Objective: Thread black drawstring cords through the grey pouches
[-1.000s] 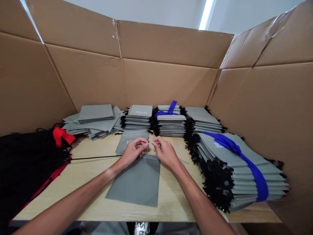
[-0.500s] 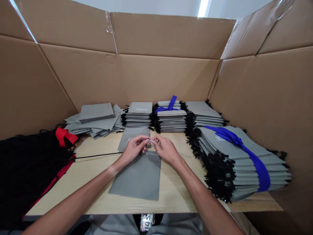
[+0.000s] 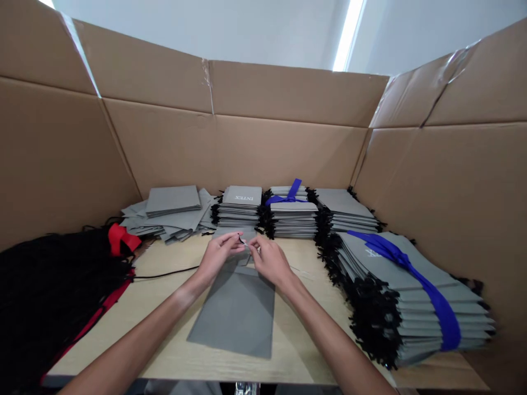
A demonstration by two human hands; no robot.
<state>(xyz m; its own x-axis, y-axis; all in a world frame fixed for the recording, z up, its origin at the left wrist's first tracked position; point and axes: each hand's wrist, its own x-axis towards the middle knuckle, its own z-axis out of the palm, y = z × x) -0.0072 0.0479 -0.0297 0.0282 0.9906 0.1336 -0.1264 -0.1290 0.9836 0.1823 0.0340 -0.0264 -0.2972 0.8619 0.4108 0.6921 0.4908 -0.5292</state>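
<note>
Both hands meet at mid-frame, the left hand [image 3: 218, 255] and right hand [image 3: 269, 262] pinched together on something small and thin (too fine to identify) at the top edge of a gray pouch [image 3: 236, 310] lying flat on the desk [image 3: 173, 356]. A slipped pinch could drop it; the black cord [image 3: 164, 273] at left might snag.

Matt grey cloth, smooth and flat, for the pouch [image 3: 236, 312] under the hands — same for the stacks [image 3: 241, 207] far off. Pale wood-grain table [image 3: 164, 307], dull brown cardboard walls [image 3: 284, 148]. Satiny blue ribbon [image 3: 428, 288] at right — fuzzy black cords [image 3: 49, 291] at left.
</note>
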